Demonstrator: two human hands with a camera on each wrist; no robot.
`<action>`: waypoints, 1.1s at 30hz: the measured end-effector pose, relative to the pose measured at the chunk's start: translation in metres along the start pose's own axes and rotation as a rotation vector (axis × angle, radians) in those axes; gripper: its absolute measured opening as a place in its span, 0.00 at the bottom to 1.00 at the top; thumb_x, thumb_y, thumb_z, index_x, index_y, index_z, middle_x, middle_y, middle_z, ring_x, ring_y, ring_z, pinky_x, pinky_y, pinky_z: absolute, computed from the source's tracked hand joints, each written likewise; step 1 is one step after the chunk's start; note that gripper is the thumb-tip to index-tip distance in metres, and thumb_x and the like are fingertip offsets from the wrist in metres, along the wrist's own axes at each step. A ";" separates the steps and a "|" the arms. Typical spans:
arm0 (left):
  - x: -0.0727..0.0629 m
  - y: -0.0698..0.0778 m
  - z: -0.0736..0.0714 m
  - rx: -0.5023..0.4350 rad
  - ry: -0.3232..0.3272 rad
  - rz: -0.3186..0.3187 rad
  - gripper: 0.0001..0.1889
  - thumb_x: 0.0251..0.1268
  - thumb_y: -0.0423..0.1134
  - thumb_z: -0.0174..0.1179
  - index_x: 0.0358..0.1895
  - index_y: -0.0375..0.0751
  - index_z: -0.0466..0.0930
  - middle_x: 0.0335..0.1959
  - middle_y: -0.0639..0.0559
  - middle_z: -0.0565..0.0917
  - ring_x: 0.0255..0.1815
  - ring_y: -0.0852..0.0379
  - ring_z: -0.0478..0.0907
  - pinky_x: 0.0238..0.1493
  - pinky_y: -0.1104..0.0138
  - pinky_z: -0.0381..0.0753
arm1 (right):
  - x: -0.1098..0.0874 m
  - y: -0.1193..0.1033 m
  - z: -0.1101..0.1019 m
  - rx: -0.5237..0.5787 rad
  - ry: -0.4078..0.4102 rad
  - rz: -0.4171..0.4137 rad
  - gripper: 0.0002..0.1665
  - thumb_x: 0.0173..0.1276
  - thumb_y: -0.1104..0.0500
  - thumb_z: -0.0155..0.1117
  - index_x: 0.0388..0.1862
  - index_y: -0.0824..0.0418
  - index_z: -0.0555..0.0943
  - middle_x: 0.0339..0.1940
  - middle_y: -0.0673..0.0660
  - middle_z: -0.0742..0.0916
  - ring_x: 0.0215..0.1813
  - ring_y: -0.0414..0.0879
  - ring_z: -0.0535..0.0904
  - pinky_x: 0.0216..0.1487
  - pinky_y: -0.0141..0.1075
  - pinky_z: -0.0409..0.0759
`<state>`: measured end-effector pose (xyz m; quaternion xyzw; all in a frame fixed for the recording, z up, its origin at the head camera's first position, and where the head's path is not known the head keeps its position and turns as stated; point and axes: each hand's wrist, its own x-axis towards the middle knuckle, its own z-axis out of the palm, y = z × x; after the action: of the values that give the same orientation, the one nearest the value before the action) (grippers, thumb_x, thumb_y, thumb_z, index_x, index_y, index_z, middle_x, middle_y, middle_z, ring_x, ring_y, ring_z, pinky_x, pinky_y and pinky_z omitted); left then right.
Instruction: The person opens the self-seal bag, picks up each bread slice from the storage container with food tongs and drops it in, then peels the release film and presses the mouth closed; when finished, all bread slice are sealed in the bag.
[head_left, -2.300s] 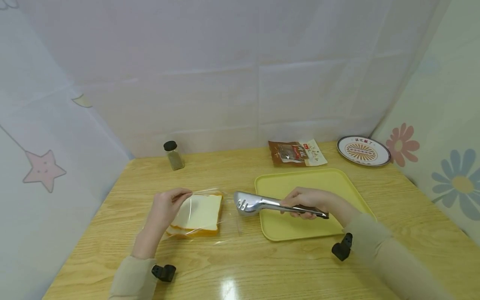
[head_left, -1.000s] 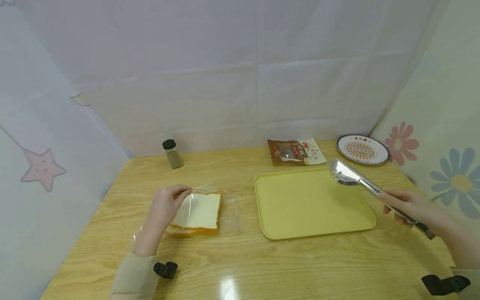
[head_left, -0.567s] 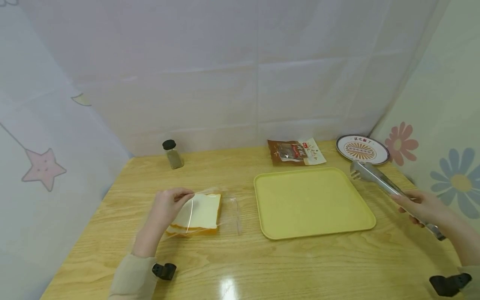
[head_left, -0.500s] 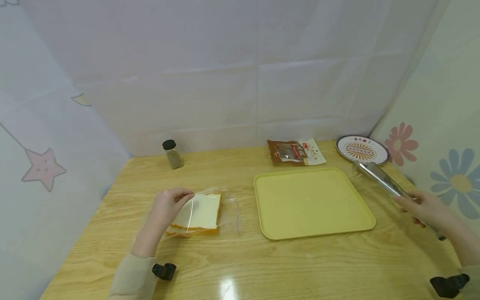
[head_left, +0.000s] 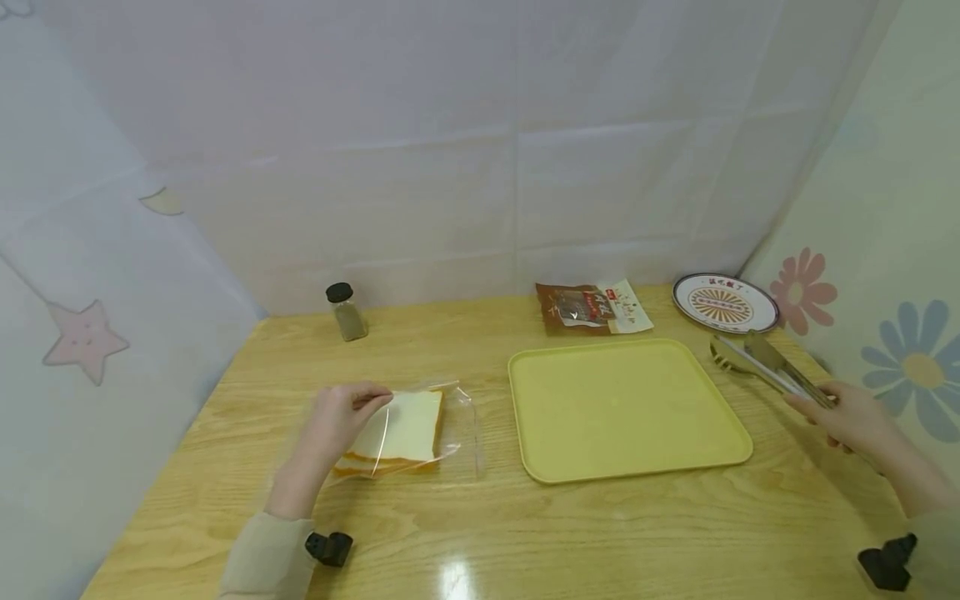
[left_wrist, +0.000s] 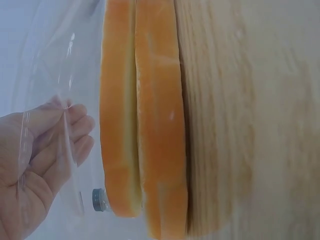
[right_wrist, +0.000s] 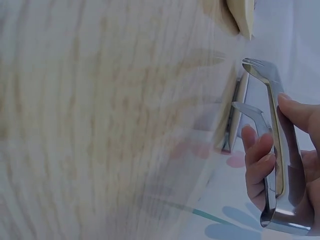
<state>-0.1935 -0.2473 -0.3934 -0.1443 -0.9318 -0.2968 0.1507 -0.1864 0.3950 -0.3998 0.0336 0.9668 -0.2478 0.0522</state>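
Note:
Two stacked bread slices (head_left: 401,427) lie inside a clear plastic bag (head_left: 468,437) at the left of the table. With thumb and fingers my left hand (head_left: 333,421) pinches the bag's upper film above the bread. The left wrist view shows the brown crusts (left_wrist: 159,120) edge-on beside that hand (left_wrist: 47,150). At the right, my right hand (head_left: 855,421) grips metal serving tongs (head_left: 772,367), whose arms are spread apart with nothing between them. The right wrist view has the tongs (right_wrist: 287,150) held between thumb and fingers, off the table.
A yellow tray (head_left: 626,412) lies in the middle right. Behind it are a brown and white food packet (head_left: 592,307) and an oval patterned plate (head_left: 726,302), which leans near the right wall. A small black-capped jar (head_left: 347,312) stands at the back left.
The tongs went from beside the bag, over the tray, to its right side, and their arms have spread apart. My left hand keeps its hold on the film, barely shifted.

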 end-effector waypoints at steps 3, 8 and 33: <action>0.000 0.000 0.000 -0.001 0.009 0.012 0.06 0.61 0.34 0.62 0.38 0.38 0.86 0.35 0.45 0.88 0.35 0.51 0.86 0.35 0.63 0.86 | 0.002 0.002 0.002 0.026 0.002 -0.001 0.40 0.71 0.36 0.46 0.53 0.76 0.68 0.12 0.54 0.76 0.13 0.42 0.68 0.14 0.36 0.70; 0.001 0.000 0.000 0.004 0.023 0.023 0.06 0.61 0.34 0.62 0.37 0.38 0.87 0.33 0.45 0.88 0.33 0.51 0.86 0.34 0.63 0.86 | 0.006 0.004 0.002 0.057 -0.006 0.000 0.37 0.71 0.37 0.46 0.46 0.74 0.68 0.13 0.53 0.75 0.14 0.42 0.67 0.14 0.36 0.70; 0.001 -0.003 0.001 0.018 0.047 0.041 0.05 0.59 0.34 0.64 0.36 0.40 0.87 0.32 0.47 0.88 0.33 0.53 0.86 0.33 0.64 0.86 | 0.023 0.011 0.000 -0.139 0.028 -0.108 0.33 0.69 0.43 0.55 0.26 0.75 0.70 0.19 0.60 0.76 0.24 0.50 0.70 0.23 0.38 0.69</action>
<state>-0.1957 -0.2490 -0.3958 -0.1550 -0.9275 -0.2885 0.1802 -0.2080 0.4057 -0.4079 -0.0188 0.9827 -0.1821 0.0272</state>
